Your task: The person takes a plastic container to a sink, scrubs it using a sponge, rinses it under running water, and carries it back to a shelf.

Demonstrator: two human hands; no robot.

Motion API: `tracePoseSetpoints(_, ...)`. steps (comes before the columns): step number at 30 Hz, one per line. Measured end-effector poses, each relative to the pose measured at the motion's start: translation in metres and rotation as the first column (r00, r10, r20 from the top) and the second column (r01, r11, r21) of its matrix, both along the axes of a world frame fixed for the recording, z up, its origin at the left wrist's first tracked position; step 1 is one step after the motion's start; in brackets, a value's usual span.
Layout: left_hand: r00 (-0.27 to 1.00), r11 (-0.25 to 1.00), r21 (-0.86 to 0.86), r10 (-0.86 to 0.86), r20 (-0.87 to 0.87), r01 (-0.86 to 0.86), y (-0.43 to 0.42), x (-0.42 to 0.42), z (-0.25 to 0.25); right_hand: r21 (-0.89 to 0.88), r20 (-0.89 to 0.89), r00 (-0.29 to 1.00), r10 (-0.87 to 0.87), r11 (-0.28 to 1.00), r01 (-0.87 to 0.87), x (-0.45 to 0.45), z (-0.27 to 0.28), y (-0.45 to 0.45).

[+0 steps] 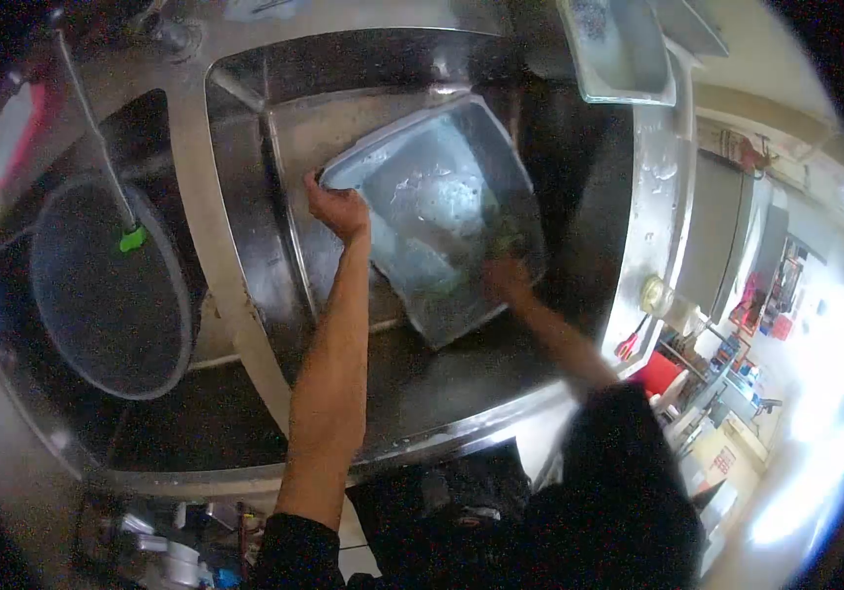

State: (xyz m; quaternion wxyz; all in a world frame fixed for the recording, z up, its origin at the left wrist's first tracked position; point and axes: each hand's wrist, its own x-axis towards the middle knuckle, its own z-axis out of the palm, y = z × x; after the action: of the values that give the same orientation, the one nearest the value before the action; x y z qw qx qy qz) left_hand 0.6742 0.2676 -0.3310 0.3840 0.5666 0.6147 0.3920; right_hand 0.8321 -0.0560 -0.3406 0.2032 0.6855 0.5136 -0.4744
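Note:
A translucent rectangular plastic tub (404,192) is tilted inside a metal sink, with wet, shiny patches on its inner surface. My left hand (340,208) is closed around the tub's rim at its left corner. Inside the tub, on its right side, is my right hand (509,280), blurred by motion. A smeared green patch (509,239) shows at its fingertips; the fingers look closed on it, but I cannot make out what it is.
The sink's metal rim (235,265) surrounds the tub. In the left basin stands a round mesh strainer (112,295), with a tap hose (97,128) ending in a green nozzle above it. Another tub (624,59) sits top right. A jar (673,307) and red-handled scissors (629,344) lie right.

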Motion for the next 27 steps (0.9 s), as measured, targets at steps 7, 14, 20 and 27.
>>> tracePoseSetpoints(7,0.984,0.983,0.093,0.162,-0.068,-0.156,-0.035,-0.045,-0.028,0.648,-0.157,0.724,-0.672,0.483,0.589,0.053,-0.103,-0.039)
tracePoseSetpoints(14,0.94,0.895,-0.445,-0.171,-0.295,0.023,-0.157,-0.168,-0.014,0.872,-0.317,0.573,-0.756,0.005,0.49,-0.068,-0.048,0.113)
tracePoseSetpoints(20,0.729,0.862,-0.018,-0.439,-0.525,0.506,-0.049,-0.056,0.102,0.863,-0.291,0.127,-0.948,-0.203,0.463,-0.019,-0.072,0.164)
tracePoseSetpoints(27,-0.042,0.099,-0.431,-0.951,-0.306,0.897,0.063,0.06,0.025,0.756,-0.171,0.864,-0.474,0.499,0.424,-0.035,-0.046,0.152)
